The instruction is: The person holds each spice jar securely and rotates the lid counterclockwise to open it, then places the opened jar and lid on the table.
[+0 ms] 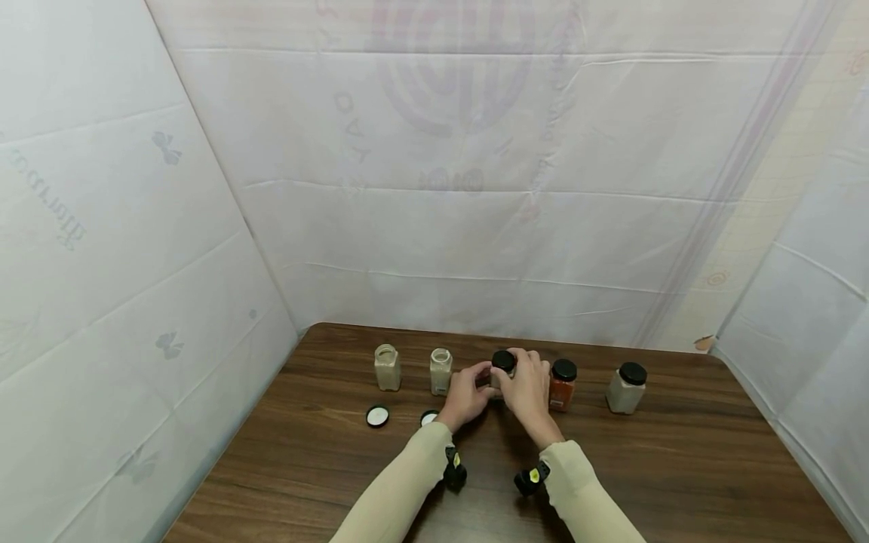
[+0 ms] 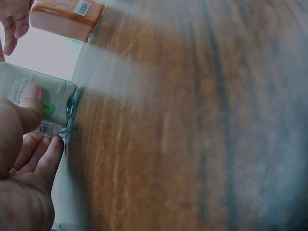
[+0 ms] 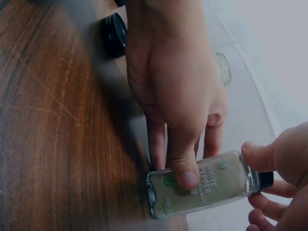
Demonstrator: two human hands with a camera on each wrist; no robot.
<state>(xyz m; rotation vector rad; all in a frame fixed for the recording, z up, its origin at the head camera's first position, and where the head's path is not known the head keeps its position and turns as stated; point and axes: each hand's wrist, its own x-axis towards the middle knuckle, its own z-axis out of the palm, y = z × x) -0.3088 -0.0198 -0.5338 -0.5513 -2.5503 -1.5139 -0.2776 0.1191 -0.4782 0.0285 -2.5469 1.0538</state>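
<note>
A glass jar labelled white pepper (image 3: pixel 216 187), with a black lid (image 1: pixel 503 360) on it, is held upright between both hands. My left hand (image 1: pixel 465 396) grips its lower body, the thumb pressed on the label in the left wrist view. Around the neck and lid my right hand (image 1: pixel 528 383) curls, thumb on one side and fingers on the other. Left of the hands stand two lidless jars, a far one (image 1: pixel 388 368) and a nearer one (image 1: pixel 440 371). A black lid (image 1: pixel 377 415) lies upside down before the far jar; another lid (image 1: pixel 428 417) is partly hidden by my left hand.
Just right of my right hand stands a jar of orange-red powder (image 1: pixel 562 385) with a black lid. Farther right is a black-lidded jar of pale powder (image 1: pixel 625 388). All are on a brown wooden table (image 1: pixel 706 452), with white cloth (image 1: pixel 475 241) hanging behind and at the sides.
</note>
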